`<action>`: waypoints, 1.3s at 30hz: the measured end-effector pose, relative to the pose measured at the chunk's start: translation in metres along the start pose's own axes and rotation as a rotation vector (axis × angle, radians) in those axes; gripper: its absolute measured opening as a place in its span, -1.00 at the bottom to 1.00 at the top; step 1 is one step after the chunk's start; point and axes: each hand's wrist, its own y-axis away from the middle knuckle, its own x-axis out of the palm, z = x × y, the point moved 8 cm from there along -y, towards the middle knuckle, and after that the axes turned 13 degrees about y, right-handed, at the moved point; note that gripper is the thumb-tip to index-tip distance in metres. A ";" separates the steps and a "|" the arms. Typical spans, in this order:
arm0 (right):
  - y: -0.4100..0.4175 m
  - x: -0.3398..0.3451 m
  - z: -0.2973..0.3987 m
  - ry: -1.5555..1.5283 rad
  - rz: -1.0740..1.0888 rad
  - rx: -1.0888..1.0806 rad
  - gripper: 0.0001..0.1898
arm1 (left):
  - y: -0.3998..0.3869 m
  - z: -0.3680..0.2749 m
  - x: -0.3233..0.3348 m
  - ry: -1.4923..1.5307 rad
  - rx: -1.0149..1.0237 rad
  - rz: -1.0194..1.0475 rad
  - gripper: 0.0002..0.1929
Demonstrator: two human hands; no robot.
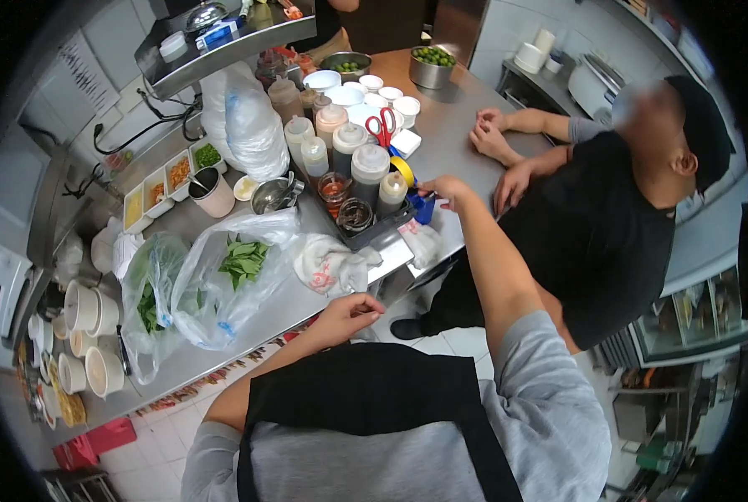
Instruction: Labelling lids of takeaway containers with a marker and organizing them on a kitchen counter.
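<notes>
My right hand [447, 192] reaches forward to a blue tape dispenser [422, 208] with a yellow roll of tape [402, 170]. Its fingertips are at the dispenser; whether they pinch the tape is too small to make out. Near the counter's front edge, my left hand [352, 319] hangs loosely curled, with nothing visible in it. Just beyond it a white cloth [327, 267] with red print lies bunched up. A clear plastic bag [192, 301] holding green leaves [244, 260] spreads to its left. Red-handled scissors [381, 127] stand behind the tape.
A black tray [374, 233] holds squeeze bottles [369, 168] and open sauce jars [356, 214]. Steel pots of green citrus [433, 58] stand farther back. At right, a co-worker [600, 219] in black leans on the steel counter [452, 135]. White tubs [104, 371] line the left end.
</notes>
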 end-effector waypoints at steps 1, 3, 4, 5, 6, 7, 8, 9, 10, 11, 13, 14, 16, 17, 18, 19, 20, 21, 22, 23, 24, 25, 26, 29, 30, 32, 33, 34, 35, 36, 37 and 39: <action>0.010 -0.006 -0.001 -0.029 -0.053 -0.059 -0.73 | -0.014 0.002 0.011 0.063 -0.075 -0.012 -0.84; 0.061 -0.014 0.010 -0.209 -0.159 -0.130 -0.73 | -0.045 -0.001 0.032 0.108 -0.037 0.002 -0.77; 0.091 -0.018 0.009 -0.370 -0.219 -0.127 -0.75 | -0.061 -0.002 0.041 0.234 -0.139 -0.050 -0.72; 0.095 -0.022 -0.014 -0.594 -0.093 -0.197 -0.78 | -0.082 0.000 0.057 0.358 -0.256 -0.066 -0.66; 0.100 -0.024 -0.035 -0.810 0.045 -0.260 -0.80 | -0.107 0.008 0.061 0.449 -0.247 -0.125 -0.59; 0.121 -0.022 -0.042 -0.796 0.065 -0.246 -0.80 | -0.130 0.023 0.060 0.551 -0.240 -0.202 -0.52; 0.158 -0.035 -0.041 -0.662 -0.069 -0.277 -0.82 | -0.153 0.030 0.055 0.630 -0.211 -0.332 -0.49; 0.189 -0.048 -0.050 -0.528 -0.206 -0.305 -0.83 | -0.172 0.037 0.052 0.706 -0.190 -0.455 -0.46; 0.204 -0.055 -0.072 -0.523 -0.209 -0.332 -0.82 | -0.187 0.039 0.049 0.670 -0.124 -0.574 -0.42; 0.214 -0.065 -0.091 -0.518 -0.207 -0.367 -0.81 | -0.198 0.040 0.040 0.628 -0.051 -0.696 -0.38; 0.233 -0.069 -0.117 -0.522 -0.169 -0.324 -0.83 | -0.220 0.052 0.009 0.439 0.069 -0.921 -0.33; 0.237 -0.066 -0.125 -0.480 -0.155 -0.327 -0.82 | -0.231 0.053 0.000 0.472 0.143 -0.935 -0.36; 0.241 -0.069 -0.136 -0.447 -0.160 -0.315 -0.81 | -0.238 0.043 0.005 0.449 0.129 -1.013 -0.54; 0.240 -0.072 -0.138 -0.408 -0.195 -0.310 -0.81 | -0.245 0.044 0.008 0.450 0.122 -1.008 -0.54; 0.240 -0.074 -0.137 -0.365 -0.220 -0.312 -0.81 | -0.240 0.042 0.001 0.296 0.097 -1.147 -0.57; 0.238 -0.076 -0.135 -0.323 -0.246 -0.315 -0.81 | -0.233 0.039 -0.005 0.136 0.072 -1.280 -0.59; 0.237 -0.075 -0.133 -0.298 -0.216 -0.291 -0.82 | -0.230 0.032 -0.006 0.028 0.154 -1.332 -0.62; 0.237 -0.075 -0.133 -0.301 -0.218 -0.288 -0.82 | -0.231 0.032 -0.002 0.026 0.151 -1.329 -0.62; 0.240 -0.078 -0.131 -0.256 -0.282 -0.307 -0.81 | -0.230 0.028 0.000 -0.059 0.149 -1.366 -0.64; 0.242 -0.082 -0.130 -0.212 -0.348 -0.328 -0.81 | -0.228 0.022 0.001 -0.146 0.148 -1.402 -0.65; 0.238 -0.081 -0.141 -0.231 -0.331 -0.298 -0.80 | -0.229 0.025 0.003 -0.151 0.157 -1.396 -0.65; 0.238 -0.082 -0.139 -0.238 -0.334 -0.315 -0.80 | -0.228 0.030 -0.003 -0.149 0.182 -1.421 -0.67; 0.239 -0.083 -0.137 -0.209 -0.348 -0.330 -0.79 | -0.227 0.033 -0.008 -0.147 0.211 -1.446 -0.68; 0.238 -0.092 -0.139 -0.190 -0.434 -0.324 -0.77 | -0.239 0.043 -0.009 -0.218 0.123 -1.373 -0.70; 0.237 -0.090 -0.137 -0.076 -0.440 -0.314 -0.76 | -0.234 0.036 -0.003 -0.442 0.176 -1.453 -0.69; 0.230 -0.079 -0.143 -0.081 -0.374 -0.394 -0.72 | -0.237 0.035 0.003 -0.459 0.069 -1.421 -0.64; 0.224 -0.071 -0.146 0.034 -0.352 -0.392 -0.72 | -0.232 0.035 -0.001 -0.544 0.064 -1.473 -0.69; 0.231 -0.067 -0.145 0.115 -0.396 -0.379 -0.73 | -0.232 0.039 -0.005 -0.459 0.059 -1.457 -0.72; 0.237 -0.062 -0.139 0.198 -0.438 -0.362 -0.74 | -0.233 0.043 -0.011 -0.372 0.050 -1.438 -0.74; 0.244 -0.056 -0.138 0.195 -0.447 -0.344 -0.75 | -0.232 0.036 -0.008 -0.422 0.089 -1.443 -0.76; 0.248 -0.052 -0.138 0.188 -0.461 -0.331 -0.75 | -0.232 0.030 -0.004 -0.470 0.126 -1.450 -0.77; 0.257 -0.048 -0.126 0.394 -0.570 -0.349 -0.72 | -0.231 0.034 -0.008 -0.452 0.082 -1.421 -0.74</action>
